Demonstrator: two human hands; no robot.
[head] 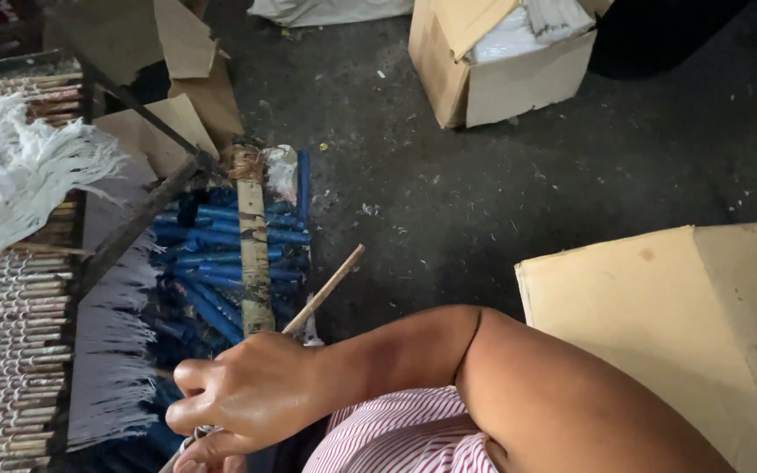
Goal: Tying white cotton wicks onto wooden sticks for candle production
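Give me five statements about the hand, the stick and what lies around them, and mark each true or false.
1. The right hand grips a thin stick. True.
2. The blue rods are stacked inside the box. False: they lie on the floor under a bamboo pole.
3. White fringe lies at the left. True.
4. The box is closed. False: its flaps stand open.
5. Flat cardboard lies at the right. True.

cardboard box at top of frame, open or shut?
Open. The cardboard box on the dark floor has its flaps up, with white material showing inside at the top.
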